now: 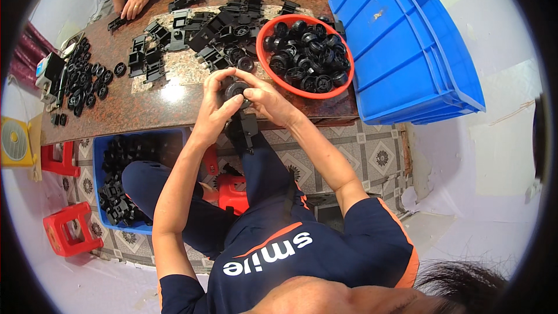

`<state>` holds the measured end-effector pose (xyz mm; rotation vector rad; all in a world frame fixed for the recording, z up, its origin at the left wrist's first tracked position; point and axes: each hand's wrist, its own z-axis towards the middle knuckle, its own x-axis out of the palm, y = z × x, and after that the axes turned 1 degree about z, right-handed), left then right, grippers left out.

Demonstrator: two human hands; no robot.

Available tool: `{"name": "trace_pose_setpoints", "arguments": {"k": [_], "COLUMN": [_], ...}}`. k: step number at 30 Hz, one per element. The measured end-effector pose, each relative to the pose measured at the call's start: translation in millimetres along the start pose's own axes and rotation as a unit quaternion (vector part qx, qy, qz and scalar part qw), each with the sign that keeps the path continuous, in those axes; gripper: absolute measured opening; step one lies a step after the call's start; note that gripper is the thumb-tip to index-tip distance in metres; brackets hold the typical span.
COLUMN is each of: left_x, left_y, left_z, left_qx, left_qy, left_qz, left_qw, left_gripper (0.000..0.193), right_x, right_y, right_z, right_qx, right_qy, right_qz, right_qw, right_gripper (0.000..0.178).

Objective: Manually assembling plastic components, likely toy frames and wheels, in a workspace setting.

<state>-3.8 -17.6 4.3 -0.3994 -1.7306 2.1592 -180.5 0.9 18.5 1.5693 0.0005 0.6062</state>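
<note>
Above the near edge of the table, my left hand and my right hand are closed together around a black plastic wheel. Both thumbs press on the wheel from the near side. A black bracket-like piece hangs below it, over my lap, and appears joined to it; the joint is hidden by my fingers. Close by on the right, a red bowl is heaped with black wheels. Beyond my hands lies a pile of black plastic brackets.
A co-worker's hand touches a black part at the far left. Loose wheels lie on the table's left end. Stacked blue crates stand to the right. A blue bin of black parts and a red stool are on the floor.
</note>
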Motion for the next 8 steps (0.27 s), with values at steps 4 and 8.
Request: {"name": "trace_pose_setpoints", "arguments": {"k": [4, 8], "left_x": [2, 0], "left_y": [-2, -10], "left_z": [-2, 1], "left_qx": [0.004, -0.013], "left_qy": [-0.029, -0.033], "left_qz": [-0.022, -0.016], "left_qw": [0.999, 0.999], "left_gripper": [0.054, 0.058], "right_x": [7, 12], "right_y": [2, 3], "right_z": [-5, 0], "right_qx": [0.011, 0.018], "right_qy": [-0.046, -0.065], "right_qz": [-0.052, 0.008], "right_qw": [0.998, 0.998], "right_gripper": [0.070, 0.069]}}
